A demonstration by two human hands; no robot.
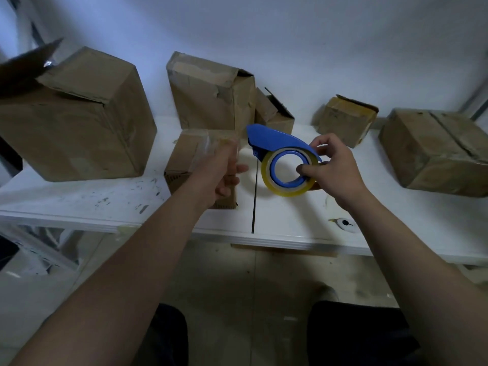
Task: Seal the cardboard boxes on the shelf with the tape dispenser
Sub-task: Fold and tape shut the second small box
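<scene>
Gripping the blue dispenser (280, 146), the right hand (335, 167) is held just above the white shelf (290, 220). The thumb is hooked into the blue core of the tape roll (289, 171) from the near side, the other fingers (323, 143) are curled over the top of the blue shield, so the dispenser is pinched between them. The dispenser's nose is pointed left, toward the small box (195, 159) at the shelf's front.

The left hand (224, 170) is laid against the right side of that small box, fingers bent loosely and close together; it is blurred, and whether anything is pinched cannot be told. A clear strip of tape (206, 146) is seen across the box's top, just beyond those fingers.

The dispenser is kept apart from the box, with a narrow gap of bare shelf between. A large box (79, 122) is stood at the left, a tall box (208, 96) behind, and further boxes at the right (435, 151).
</scene>
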